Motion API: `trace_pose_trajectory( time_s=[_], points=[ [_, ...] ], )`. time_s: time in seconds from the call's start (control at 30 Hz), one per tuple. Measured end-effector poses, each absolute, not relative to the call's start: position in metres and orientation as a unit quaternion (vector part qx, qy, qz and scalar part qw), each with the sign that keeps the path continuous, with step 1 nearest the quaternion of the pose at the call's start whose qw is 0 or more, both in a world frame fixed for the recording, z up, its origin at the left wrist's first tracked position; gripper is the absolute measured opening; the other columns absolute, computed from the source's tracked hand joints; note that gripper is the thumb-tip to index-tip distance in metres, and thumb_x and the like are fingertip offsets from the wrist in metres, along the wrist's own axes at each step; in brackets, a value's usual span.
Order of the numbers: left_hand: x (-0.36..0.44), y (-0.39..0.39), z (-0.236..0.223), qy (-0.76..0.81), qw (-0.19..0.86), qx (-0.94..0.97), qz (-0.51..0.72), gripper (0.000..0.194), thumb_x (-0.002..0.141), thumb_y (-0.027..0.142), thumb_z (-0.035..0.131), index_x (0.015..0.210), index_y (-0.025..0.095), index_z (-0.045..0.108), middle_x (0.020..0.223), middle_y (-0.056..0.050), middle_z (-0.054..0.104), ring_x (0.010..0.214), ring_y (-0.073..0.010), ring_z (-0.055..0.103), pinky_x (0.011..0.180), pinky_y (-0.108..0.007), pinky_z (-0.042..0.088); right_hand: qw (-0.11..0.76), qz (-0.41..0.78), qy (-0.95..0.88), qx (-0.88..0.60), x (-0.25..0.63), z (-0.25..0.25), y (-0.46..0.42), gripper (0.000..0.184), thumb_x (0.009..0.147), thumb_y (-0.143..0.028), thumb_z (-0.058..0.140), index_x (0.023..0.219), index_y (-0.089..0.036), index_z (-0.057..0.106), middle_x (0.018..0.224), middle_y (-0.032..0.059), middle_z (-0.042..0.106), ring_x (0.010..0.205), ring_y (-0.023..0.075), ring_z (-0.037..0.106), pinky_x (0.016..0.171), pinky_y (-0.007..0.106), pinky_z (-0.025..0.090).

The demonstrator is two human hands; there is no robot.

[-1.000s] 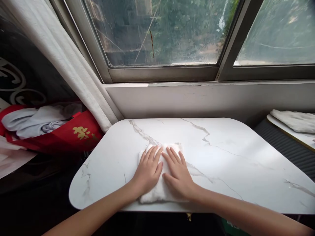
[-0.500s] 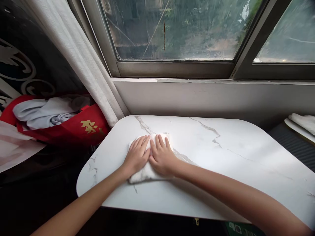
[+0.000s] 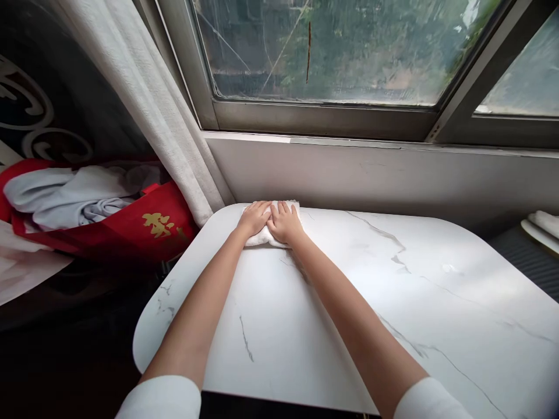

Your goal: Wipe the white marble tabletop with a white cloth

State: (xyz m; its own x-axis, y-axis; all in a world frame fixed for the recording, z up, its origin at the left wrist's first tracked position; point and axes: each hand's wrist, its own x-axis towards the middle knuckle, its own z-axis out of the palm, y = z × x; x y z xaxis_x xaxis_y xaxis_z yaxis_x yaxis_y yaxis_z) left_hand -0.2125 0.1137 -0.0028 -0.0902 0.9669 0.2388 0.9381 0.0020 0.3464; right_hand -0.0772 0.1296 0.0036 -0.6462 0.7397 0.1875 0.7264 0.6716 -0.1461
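A folded white cloth (image 3: 264, 237) lies against the far edge of the white marble-patterned table (image 3: 279, 326), left of its middle. My left hand (image 3: 254, 219) rests flat on the cloth's left part, fingers stretched out. Beside it my right hand (image 3: 285, 222) presses on the right part, its fingers slightly spread. The two thumbs nearly meet. Both arms reach straight out across the tabletop. Much of the cloth is covered by the hands.
Behind the table runs a low wall (image 3: 349, 174) under a framed window (image 3: 323, 120). A pale curtain (image 3: 161, 116) hangs at the left, above a red bag (image 3: 126, 227) stuffed with light grey fabric (image 3: 82, 192). Another white cloth (image 3: 545, 222) lies at the far right.
Both hands have moved the cloth leftward, then away from me to the table's far edge. The arms are now stretched out farther, and the white sleeves have come into view.
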Motion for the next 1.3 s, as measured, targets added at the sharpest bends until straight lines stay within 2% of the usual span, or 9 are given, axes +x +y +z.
trace_pose_trajectory(
  time_s=[0.17, 0.37, 0.57, 0.83, 1.03, 1.3],
  points=[
    [-0.21, 0.101, -0.005, 0.703, 0.038, 0.678, 0.211, 0.048, 0.086, 0.021, 0.035, 0.132, 0.018, 0.05, 0.142, -0.006, 0.049, 0.132, -0.0202, 0.04, 0.113, -0.039, 0.026, 0.114, 0.043, -0.912, -0.391, -0.068, 0.004, 0.119, 0.055, 0.095, -0.03, 0.027, 0.144, -0.006, 0.033, 0.152, 0.0201, 0.029, 0.142, 0.0269, 0.021, 0.113, 0.046, 0.013],
    [-0.199, 0.055, -0.007, 0.68, 0.027, 0.704, 0.201, 0.049, 0.086, 0.022, 0.033, 0.133, 0.019, 0.049, 0.142, -0.006, 0.049, 0.133, -0.0204, 0.039, 0.113, -0.04, 0.027, 0.137, 0.036, -0.904, -0.402, -0.056, 0.001, 0.066, 0.057, 0.094, -0.03, 0.03, 0.144, -0.004, 0.033, 0.15, 0.0223, 0.031, 0.141, 0.0301, 0.023, 0.112, 0.051, 0.015],
    [-0.182, -0.039, -0.006, 0.644, 0.038, 0.741, 0.187, 0.05, 0.091, 0.027, 0.029, 0.138, 0.02, 0.044, 0.145, -0.005, 0.045, 0.136, -0.0195, 0.035, 0.114, -0.041, 0.025, 0.158, 0.007, -0.916, -0.369, -0.032, -0.003, -0.033, 0.061, 0.094, -0.03, 0.032, 0.143, 0.006, 0.032, 0.147, 0.0303, 0.031, 0.138, 0.0433, 0.023, 0.109, 0.063, 0.015],
    [-0.217, -0.157, -0.005, 0.669, 0.041, 0.725, 0.16, 0.052, 0.093, 0.03, 0.025, 0.142, 0.02, 0.041, 0.148, -0.005, 0.041, 0.138, -0.0222, 0.032, 0.115, -0.043, 0.026, 0.168, 0.046, -0.949, -0.263, -0.052, 0.009, -0.12, 0.065, 0.09, -0.035, 0.037, 0.14, 0.006, 0.037, 0.144, 0.03, 0.037, 0.135, 0.0453, 0.029, 0.105, 0.067, 0.022],
    [-0.255, -0.151, -0.004, 0.678, 0.057, 0.716, 0.156, 0.052, 0.093, 0.032, 0.026, 0.14, 0.02, 0.043, 0.147, -0.006, 0.043, 0.135, -0.0241, 0.038, 0.114, -0.043, 0.028, 0.196, 0.053, -0.943, -0.263, -0.087, 0.004, -0.113, 0.066, 0.09, -0.037, 0.037, 0.138, 0.008, 0.037, 0.143, 0.0321, 0.038, 0.134, 0.0466, 0.029, 0.105, 0.069, 0.021],
    [-0.284, -0.073, -0.002, 0.676, 0.063, 0.712, 0.178, 0.052, 0.093, 0.035, 0.021, 0.134, 0.018, 0.048, 0.143, -0.007, 0.048, 0.133, -0.0209, 0.039, 0.113, -0.042, 0.029, 0.224, 0.068, -0.92, -0.315, -0.125, -0.004, -0.048, 0.063, 0.09, -0.035, 0.038, 0.138, 0.005, 0.039, 0.144, 0.03, 0.038, 0.135, 0.0437, 0.03, 0.107, 0.064, 0.019]
  ],
)
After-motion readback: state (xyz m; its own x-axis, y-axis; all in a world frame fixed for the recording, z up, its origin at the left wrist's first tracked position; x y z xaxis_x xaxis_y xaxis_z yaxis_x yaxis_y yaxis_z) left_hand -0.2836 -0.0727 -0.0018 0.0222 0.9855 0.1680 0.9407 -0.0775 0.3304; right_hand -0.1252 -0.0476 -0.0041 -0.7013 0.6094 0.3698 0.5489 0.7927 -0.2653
